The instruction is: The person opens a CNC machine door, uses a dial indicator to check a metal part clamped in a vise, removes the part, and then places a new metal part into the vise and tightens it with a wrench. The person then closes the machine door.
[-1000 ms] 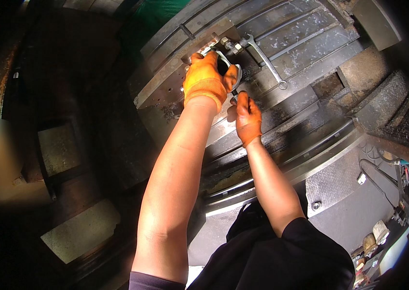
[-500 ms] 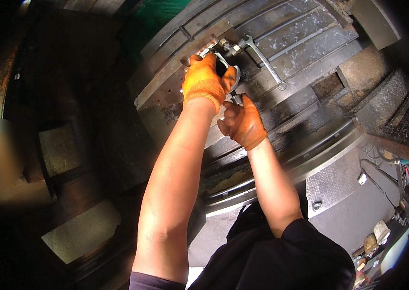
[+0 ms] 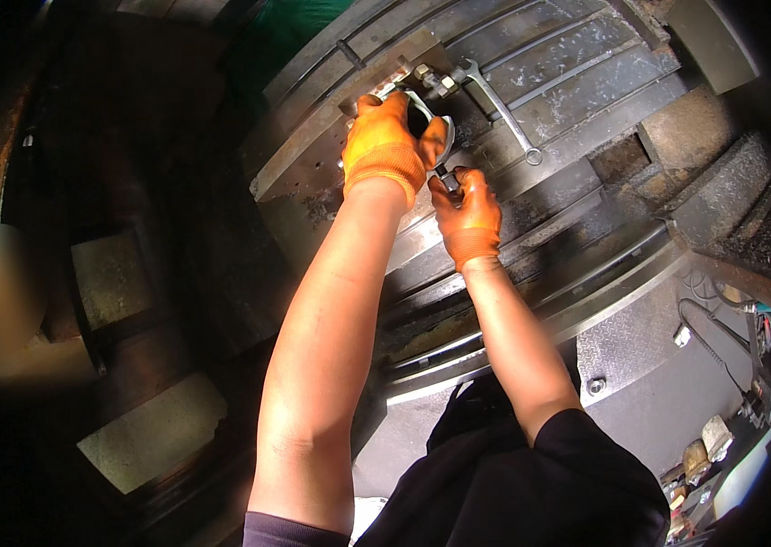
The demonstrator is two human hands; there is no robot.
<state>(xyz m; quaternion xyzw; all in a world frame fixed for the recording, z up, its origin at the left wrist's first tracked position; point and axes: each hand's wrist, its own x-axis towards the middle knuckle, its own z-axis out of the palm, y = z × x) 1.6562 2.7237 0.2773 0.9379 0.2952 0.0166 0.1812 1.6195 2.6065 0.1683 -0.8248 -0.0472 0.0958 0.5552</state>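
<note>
Gripping a C-shaped gauge (image 3: pixel 451 137) beside a long metal block (image 3: pixel 299 164)

Both gloved hands are on the same tool, which looks like a micrometer. It lies over the near side of the block, just left of a nut-and-bolt assembly (image 3: pixel 445 87). The left hand (image 3: pixel 387 146) is wrapped around the curved frame, its thumb on the right-hand side. The right hand (image 3: pixel 469 214) has its fingers closed about the dark barrel (image 3: pixel 450 182) at the tool's lower end.

As for progress, the gauge is already up at the work and held by both ends, so getting it there seems done. Its far end is hidden by the left glove, so I cannot tell whether it touches the block or whether the barrel is fully set. Neither hand has let go, and the gauge is not yet set aside. A combination wrench (image 3: pixel 506 117) lies unheld on the slotted table (image 3: pixel 554 77), its open end near the nut; contact between them is unclear.
</note>
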